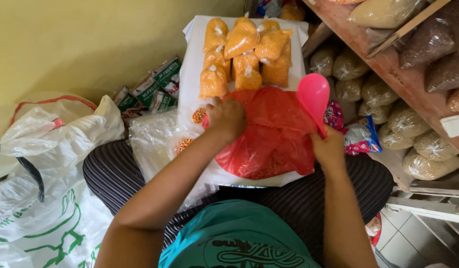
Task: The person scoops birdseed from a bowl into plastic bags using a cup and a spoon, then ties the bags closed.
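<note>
Red plastic bag [269, 134] is held on a white-covered surface [190, 74], gripped at its top by the closed left hand [225, 118] and at its edge by the right hand [329, 149], which also clasps a pink scoop [313, 94]. Beyond the bag, small tied orange packets [244, 49] are stacked; right of it, wooden shelves [388, 64] are filled with grain bags.

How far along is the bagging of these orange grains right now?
About ten tied small orange bags are stacked at the far end of the white surface. In hand: the left hand grips the red bag, and the right hand holds the pink scoop. The red bag looks partly full, so more remains.
</note>
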